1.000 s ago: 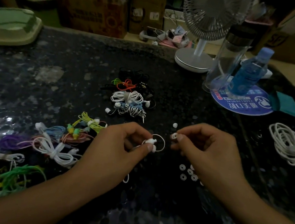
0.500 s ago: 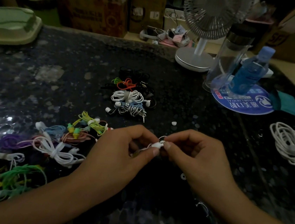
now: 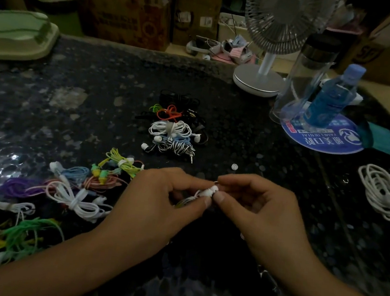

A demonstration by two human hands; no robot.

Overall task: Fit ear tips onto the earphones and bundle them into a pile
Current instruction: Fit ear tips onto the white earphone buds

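Observation:
My left hand (image 3: 159,199) pinches a white earphone (image 3: 206,193) between thumb and forefinger at the table's middle front. Meeting it from the right, my right hand (image 3: 255,208) pinches a white ear tip (image 3: 215,188) against the earbud's end. The earphone's thin cable trails down under my left fingers. One loose white ear tip (image 3: 234,167) lies on the table just beyond my hands. A pile of bundled earphones (image 3: 174,131), white, striped, orange and black, sits further back. Several coloured earphone bundles (image 3: 75,190) are spread at the left.
The dark speckled table (image 3: 96,112) carries a white desk fan (image 3: 262,80), a clear tumbler (image 3: 301,82) and a blue bottle (image 3: 328,97) on a blue round mat at the back right. A white coiled cable (image 3: 383,193) lies at the right edge. A green tray (image 3: 15,34) sits far left.
My hands were apart, the right one holding an ear tip; they have come together, and the tip now sits against the earbud. The loose tips near my right wrist are now covered.

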